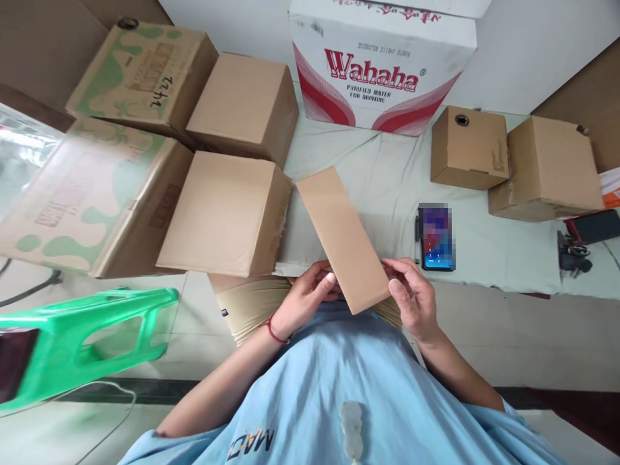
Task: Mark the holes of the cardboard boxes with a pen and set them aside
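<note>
A long, flat-looking piece of brown cardboard [341, 236] lies slanted between my hands, its far end over the table and its near end toward my lap. There is a fold line along its near edge; whether it is a sheet or a thin box I cannot tell. My left hand [307, 297] holds its left edge, with the thumb on the near side and the fingertips partly hidden beneath. At the lower right corner my right hand [414, 300] grips it, thumb against the edge and fingers behind.
Several brown cartons [220, 213] stand on the left. A Wahaha water carton [378, 71] is at the back. On the right are two smaller boxes [469, 148], a phone [437, 236], a pen [417, 239] and keys [574, 252]. A green stool [87, 342] stands at lower left.
</note>
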Demonstrator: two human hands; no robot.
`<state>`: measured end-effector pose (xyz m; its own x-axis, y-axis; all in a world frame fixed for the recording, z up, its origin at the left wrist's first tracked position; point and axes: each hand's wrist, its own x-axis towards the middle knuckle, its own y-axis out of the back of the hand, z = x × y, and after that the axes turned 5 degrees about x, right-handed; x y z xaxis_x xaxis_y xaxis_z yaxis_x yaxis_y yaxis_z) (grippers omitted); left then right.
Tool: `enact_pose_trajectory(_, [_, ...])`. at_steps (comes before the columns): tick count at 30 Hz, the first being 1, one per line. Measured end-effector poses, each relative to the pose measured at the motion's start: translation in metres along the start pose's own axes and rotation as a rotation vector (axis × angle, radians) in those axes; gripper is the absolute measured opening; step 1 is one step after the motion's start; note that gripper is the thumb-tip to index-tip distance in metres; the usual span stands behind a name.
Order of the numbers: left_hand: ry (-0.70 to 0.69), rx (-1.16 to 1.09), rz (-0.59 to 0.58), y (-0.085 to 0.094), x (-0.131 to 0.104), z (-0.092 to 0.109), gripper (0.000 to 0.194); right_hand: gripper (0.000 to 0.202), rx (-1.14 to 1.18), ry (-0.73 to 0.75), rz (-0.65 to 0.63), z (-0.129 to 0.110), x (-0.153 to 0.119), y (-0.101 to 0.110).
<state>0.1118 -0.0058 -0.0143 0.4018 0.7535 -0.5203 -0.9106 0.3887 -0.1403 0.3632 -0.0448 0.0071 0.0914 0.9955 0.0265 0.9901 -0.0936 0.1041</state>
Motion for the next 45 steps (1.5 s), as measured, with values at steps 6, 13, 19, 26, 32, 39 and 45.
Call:
enact_pose_trajectory(6, [-0.098,0.07,-0.06,-0.002,-0.011,0.025,0.085,0.054,-0.062,-0.035,-0.266,0.002,0.003,0.008])
enact_pose_trajectory(13, [-0.3,0.243,-0.125,-0.005,-0.015,0.016,0.074,0.084,-0.072,0.15,-0.233,0.016,-0.019,0.014])
enact_pose_trajectory(19, [-0.443,0.313,-0.083,-0.008,-0.016,0.015,0.067,0.086,-0.058,0.17,-0.195,0.029,-0.029,0.015])
enact_pose_trajectory(26, [-0.622,0.404,0.044,-0.006,-0.015,0.007,0.042,0.077,-0.139,0.311,-0.186,0.038,-0.032,0.014])
enact_pose_trajectory(32, [-0.469,0.218,-0.024,-0.006,-0.019,0.001,0.048,0.083,-0.106,0.35,-0.217,0.018,-0.022,0.008])
enact_pose_trajectory(39, [-0.219,-0.156,-0.11,-0.007,-0.015,-0.001,0.065,0.073,-0.269,0.264,-0.211,-0.008,-0.008,-0.003])
enact_pose_trajectory(45, [-0.086,-0.364,-0.019,-0.006,-0.009,0.0,0.066,0.053,-0.208,0.05,-0.162,-0.019,0.004,-0.017])
